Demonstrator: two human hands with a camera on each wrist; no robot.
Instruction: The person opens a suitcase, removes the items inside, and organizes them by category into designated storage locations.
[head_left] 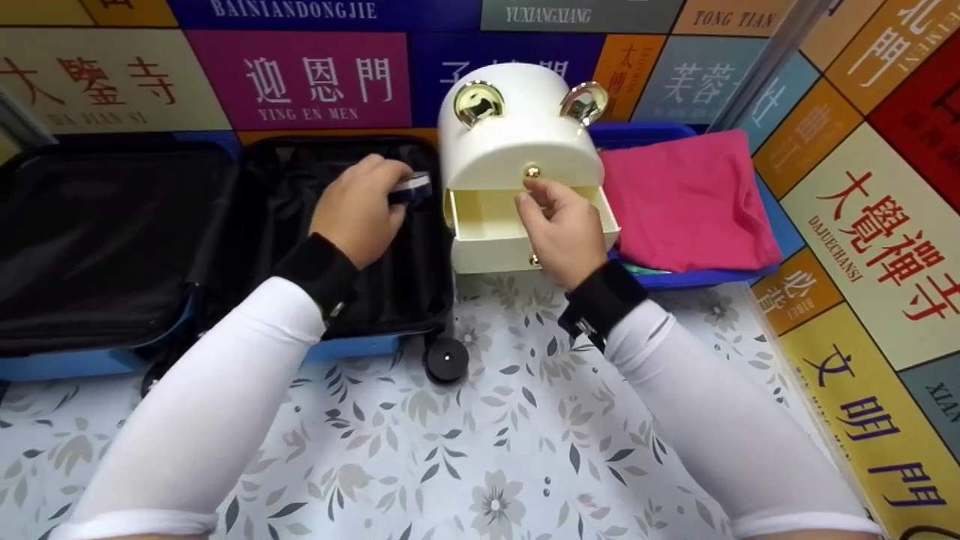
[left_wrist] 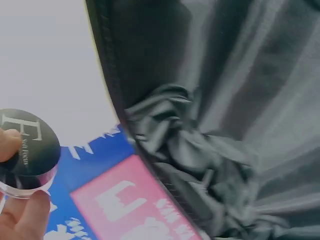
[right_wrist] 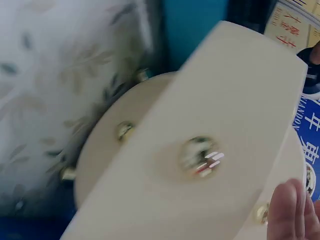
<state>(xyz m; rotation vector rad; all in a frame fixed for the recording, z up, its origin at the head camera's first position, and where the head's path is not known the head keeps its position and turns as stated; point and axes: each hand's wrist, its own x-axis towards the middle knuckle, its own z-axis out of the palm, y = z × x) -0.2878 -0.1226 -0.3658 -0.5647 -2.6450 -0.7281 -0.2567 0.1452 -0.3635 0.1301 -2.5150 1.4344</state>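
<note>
My left hand [head_left: 358, 214] grips a round cosmetic jar [left_wrist: 37, 155] by its rim, above the suitcase's right half. The jar's black lid reads "Soft Focus" and its base is clear. A white box [head_left: 517, 150] with gold, ear-like rings stands to the right of that hand. Its lower drawer [head_left: 487, 256] is pulled out, and the visible part of the inside is bare. Over this drawer hovers my right hand [head_left: 568, 234], fingers loosely bent and holding nothing, just below the upper gold knob [head_left: 532, 172]. In the right wrist view its fingers [right_wrist: 285, 212] lie near a knob.
An open blue suitcase [head_left: 97, 247] with black lining lies at left, its wheel [head_left: 447, 358] by the box. A blue bin [head_left: 675, 280] with pink cloth [head_left: 682, 202] stands at right. Printed panels [head_left: 300, 79] rise behind and at right; a floral sheet [head_left: 450, 450] covers the surface.
</note>
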